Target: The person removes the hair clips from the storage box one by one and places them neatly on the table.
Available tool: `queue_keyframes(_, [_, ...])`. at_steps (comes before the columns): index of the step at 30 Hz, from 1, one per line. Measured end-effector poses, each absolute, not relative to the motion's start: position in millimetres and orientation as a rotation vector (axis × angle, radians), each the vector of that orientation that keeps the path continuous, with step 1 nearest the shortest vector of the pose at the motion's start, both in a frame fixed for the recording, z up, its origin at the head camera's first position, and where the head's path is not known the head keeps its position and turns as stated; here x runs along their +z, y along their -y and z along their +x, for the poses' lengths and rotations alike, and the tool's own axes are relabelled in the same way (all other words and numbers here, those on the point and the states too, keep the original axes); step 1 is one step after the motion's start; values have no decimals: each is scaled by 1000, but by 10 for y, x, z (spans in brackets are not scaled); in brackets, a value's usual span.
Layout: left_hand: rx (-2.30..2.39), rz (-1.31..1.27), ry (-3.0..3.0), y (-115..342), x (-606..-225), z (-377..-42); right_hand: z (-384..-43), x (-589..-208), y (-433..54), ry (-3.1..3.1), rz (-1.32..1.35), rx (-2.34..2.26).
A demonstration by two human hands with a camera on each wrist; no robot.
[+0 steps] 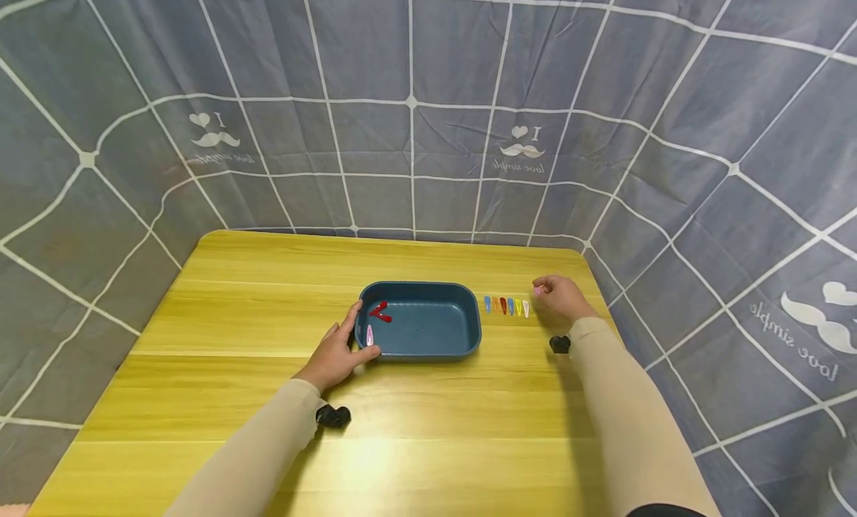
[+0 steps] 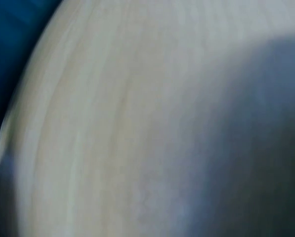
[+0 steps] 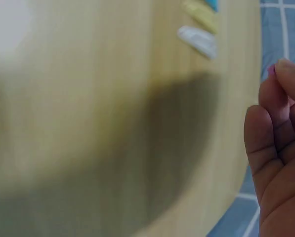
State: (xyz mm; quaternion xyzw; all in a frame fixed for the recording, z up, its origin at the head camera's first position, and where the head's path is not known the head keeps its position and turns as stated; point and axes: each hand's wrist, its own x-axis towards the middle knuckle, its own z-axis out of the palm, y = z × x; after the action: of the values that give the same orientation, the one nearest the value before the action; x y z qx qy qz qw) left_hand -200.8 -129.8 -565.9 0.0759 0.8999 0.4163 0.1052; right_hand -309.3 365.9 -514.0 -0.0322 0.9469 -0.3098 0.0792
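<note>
A dark blue rectangular basin (image 1: 420,351) stands mid-table. In its left part lie two red hair clips (image 1: 383,318), partly overlapping, and a pink hair clip (image 1: 370,335). My left hand (image 1: 335,355) rests against the basin's left end, fingers extended along the side and thumb at the near rim. Right of a row of hair clips, my right hand (image 1: 561,297) pinches a small pink hair clip (image 1: 538,290) between thumb and forefinger. Only a bit of that clip shows in the right wrist view, past the fingertips.
Between the basin and my right hand, several hair clips stand in a row: blue, orange, red, blue, yellow and a white hair clip (image 1: 526,309). The wooden table (image 1: 428,428) ends at a grey-blue checked curtain (image 1: 455,137) behind and at the sides.
</note>
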Motion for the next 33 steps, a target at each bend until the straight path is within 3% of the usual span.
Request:
queue_keyframes(15, [1224,226,-2652,1309,-5663,-2015,-3006,-5479,-3731,-2724,66,-1049])
queue_keyframes(33, [1236,219,-2649,1309,-5671,-2013,-3015,-5547,-3713,-2741,74,-910])
